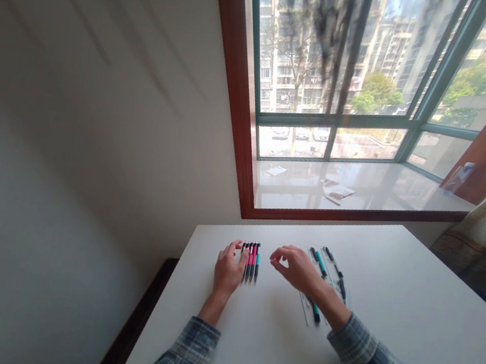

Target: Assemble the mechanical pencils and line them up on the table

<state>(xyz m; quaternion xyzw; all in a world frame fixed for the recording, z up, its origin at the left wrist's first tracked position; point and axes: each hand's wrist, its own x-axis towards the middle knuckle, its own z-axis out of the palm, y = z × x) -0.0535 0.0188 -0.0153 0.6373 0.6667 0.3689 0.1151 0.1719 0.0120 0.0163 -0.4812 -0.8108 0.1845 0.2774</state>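
Several pens [253, 262] with pink, red and teal barrels lie side by side on the white table [271, 356]. My left hand [228, 270] rests at their left side, fingers apart, the thumb against the leftmost pens and partly covering them. Just right of the row, my right hand [296, 267] hovers over the table with its fingers curled and a gap between thumb and forefinger; nothing shows between them. Under and beyond my right wrist lie loose pen parts, among them a teal barrel [321, 263], a black piece [342, 289] and thin clear refills.
Behind the table is a window sill [374, 189] with crumpled paper [336, 191] and a clear bottle [459, 178]. A wall stands at the left, and a curtain [483, 224] hangs at the right.
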